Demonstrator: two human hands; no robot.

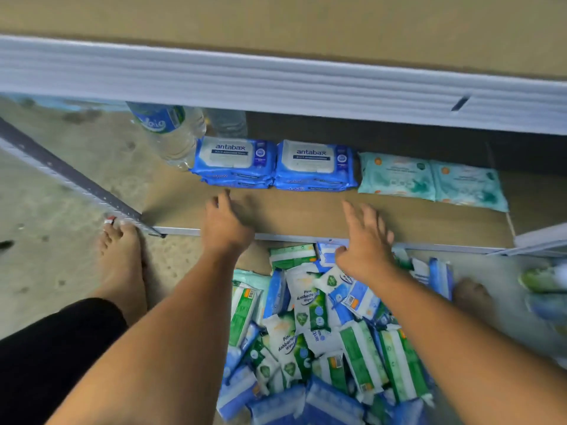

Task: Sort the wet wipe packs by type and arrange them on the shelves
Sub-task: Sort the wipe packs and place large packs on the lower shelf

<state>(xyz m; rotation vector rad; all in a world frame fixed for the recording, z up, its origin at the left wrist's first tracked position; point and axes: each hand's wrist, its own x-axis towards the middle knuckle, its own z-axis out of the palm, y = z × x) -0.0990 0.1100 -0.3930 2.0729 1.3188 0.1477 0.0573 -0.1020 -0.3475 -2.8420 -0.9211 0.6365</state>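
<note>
Where blue packs [316, 165] end, teal packs [395, 176] begin — one shelf [291, 210].

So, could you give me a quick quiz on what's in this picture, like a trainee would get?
1. True or false: the left hand and the right hand are both open, holding nothing.
2. What stands left of the blue packs on the shelf? A a water bottle, B a box, C a cup.
3. Fill in: the teal packs lie to the ___ of the blue packs.
Key: 1 true; 2 A; 3 right.
</note>
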